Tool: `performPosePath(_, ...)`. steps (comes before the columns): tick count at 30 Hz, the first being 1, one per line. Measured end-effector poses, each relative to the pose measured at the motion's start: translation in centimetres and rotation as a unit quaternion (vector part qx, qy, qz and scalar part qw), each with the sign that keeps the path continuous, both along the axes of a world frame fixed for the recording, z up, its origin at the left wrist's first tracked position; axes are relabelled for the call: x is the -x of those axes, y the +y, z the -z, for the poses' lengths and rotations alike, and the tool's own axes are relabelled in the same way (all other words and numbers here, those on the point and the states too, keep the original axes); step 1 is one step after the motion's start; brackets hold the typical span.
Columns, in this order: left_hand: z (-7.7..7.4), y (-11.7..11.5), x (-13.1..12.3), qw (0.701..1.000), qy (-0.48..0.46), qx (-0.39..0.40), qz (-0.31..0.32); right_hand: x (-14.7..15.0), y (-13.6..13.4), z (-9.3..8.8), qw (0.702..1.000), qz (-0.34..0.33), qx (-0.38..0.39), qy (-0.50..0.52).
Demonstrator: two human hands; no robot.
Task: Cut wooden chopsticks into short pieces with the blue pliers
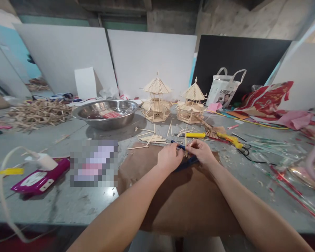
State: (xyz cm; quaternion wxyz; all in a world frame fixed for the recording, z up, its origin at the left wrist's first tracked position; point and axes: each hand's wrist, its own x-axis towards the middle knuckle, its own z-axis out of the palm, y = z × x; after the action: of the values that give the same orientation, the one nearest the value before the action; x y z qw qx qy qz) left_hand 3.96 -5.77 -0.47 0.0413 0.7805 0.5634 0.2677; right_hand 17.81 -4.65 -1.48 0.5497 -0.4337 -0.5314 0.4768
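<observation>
My right hand (201, 151) pinches a thin wooden stick (185, 139), which stands nearly upright between its fingers. Beside it, my left hand (170, 157) is closed on a dark blue tool (182, 147); its exact kind is hard to make out behind the fingers. Both hands are close together over a brown sheet (189, 199). Just beyond them lies a loose pile of pale wooden sticks (153, 139), with a yellow-handled tool (195, 135) to its right. Two pagoda models made of sticks, a taller one (156, 105) and a shorter one (191, 108), stand behind.
A metal basin (105, 120) and a heap of wood pieces (40, 113) are at the back left. Nearer lie a blurred-out flat object (94, 162) and a purple power strip (42, 178). On the right are a yellow corded tool (229, 140), plastic strips (270, 147) and a white bag (222, 91).
</observation>
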Motion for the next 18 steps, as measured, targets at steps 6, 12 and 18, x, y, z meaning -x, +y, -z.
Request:
performPosePath(6,0.2,0.7,0.4,0.985,-0.120,0.006,0.125,0.5,-0.1,1.4,0.996,-0.024,-0.055,-0.063)
performPosePath(12,-0.1,0.9,0.1,0.969,-0.197,0.026,0.147,0.8,-0.5,1.3,0.992,-0.036,-0.066,-0.106)
performPosePath(18,-0.1,1.8,0.5,0.969,-0.202,0.078,0.119,-0.1,0.1,0.9,0.989,0.039,-0.088,-0.113)
